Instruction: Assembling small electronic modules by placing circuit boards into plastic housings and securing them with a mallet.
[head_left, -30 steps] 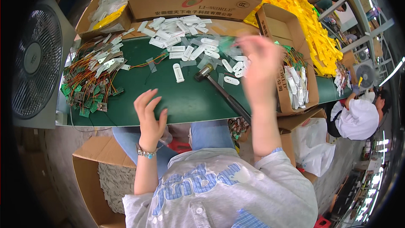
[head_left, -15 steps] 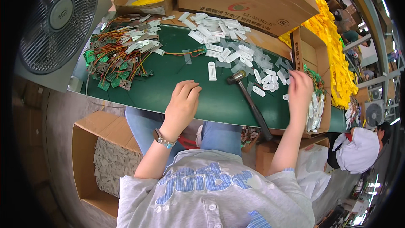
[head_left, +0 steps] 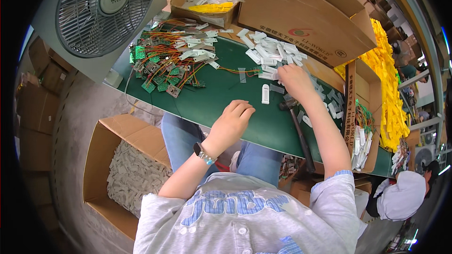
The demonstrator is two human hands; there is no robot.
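Observation:
My left hand [head_left: 233,121] rests near the table's front edge, its fingers loosely bent with nothing in them. My right hand [head_left: 296,82] reaches over the pile of white plastic casings [head_left: 268,51], fingers drawn together and pointing down among the pieces; what they grip is hidden. A single white casing [head_left: 265,94] lies apart, between my two hands. Below my right wrist lies a hammer [head_left: 305,143] with a dark handle, beside the forearm. Red and yellow wires lead from the circuit boards [head_left: 162,73] toward the casings.
Clear plastic strips [head_left: 242,75] lie on the green table [head_left: 221,89]. A fan [head_left: 113,0] stands at the left. Cardboard boxes [head_left: 301,14] line the back, and another box [head_left: 372,73] with wired parts is at the right. A box of grey-white pieces [head_left: 136,174] sits below left.
My right hand has moved left from beside the right-hand box to the casing pile. The view has shifted, so the table appears farther right. My left hand stays near the table edge.

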